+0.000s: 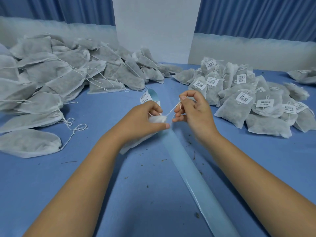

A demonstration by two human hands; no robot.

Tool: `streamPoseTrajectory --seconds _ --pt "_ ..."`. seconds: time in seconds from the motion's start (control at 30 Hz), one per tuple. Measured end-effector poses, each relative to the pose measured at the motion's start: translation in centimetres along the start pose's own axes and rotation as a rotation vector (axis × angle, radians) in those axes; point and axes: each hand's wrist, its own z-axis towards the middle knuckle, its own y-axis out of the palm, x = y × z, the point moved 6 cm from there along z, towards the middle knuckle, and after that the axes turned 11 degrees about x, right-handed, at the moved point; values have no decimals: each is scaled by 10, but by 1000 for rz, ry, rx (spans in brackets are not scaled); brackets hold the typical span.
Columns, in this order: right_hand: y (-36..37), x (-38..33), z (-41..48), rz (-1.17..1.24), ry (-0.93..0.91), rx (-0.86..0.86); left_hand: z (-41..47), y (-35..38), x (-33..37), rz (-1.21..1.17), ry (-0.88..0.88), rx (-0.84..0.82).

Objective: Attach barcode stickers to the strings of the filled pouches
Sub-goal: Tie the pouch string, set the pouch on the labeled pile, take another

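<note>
Flanking an open lane of blue table point(111, 194), unlabelled pouches point(51, 79) heap left and labelled pouches point(248, 100) right; a backing strip point(196, 177) runs down it to the near edge. Over the strip, the left hand point(143, 118) grips a filled pouch point(157, 119) while the right hand point(195, 111) pinches its string point(174, 108) taut.

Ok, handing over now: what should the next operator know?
Left hand grips a white non-woven filled pouch; right hand pinches its thin white string, pulled taut, no sticker on it yet.
Pale blue sticker backing strip lies between the arms; a white barcode sticker sits at its far end.
Done: labelled pouch pile on the right.
To do: unlabelled pouch pile on the left.
</note>
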Motion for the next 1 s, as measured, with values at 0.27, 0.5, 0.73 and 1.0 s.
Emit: streamPoseTrajectory --seconds 0.27,0.5,0.73,1.0 --pt "-6 -4 3 5 -68 64 4 -23 -26 -41 -289 -62" --pt "3 -6 -5 -25 -157 7 3 -22 -25 -154 -297 -36" --pt "20 -12 -27 -264 -427 -112 5 -13 -24 -427 -461 144" --pt "22 2 -27 -358 -364 -155 4 -7 -19 -647 -544 133"
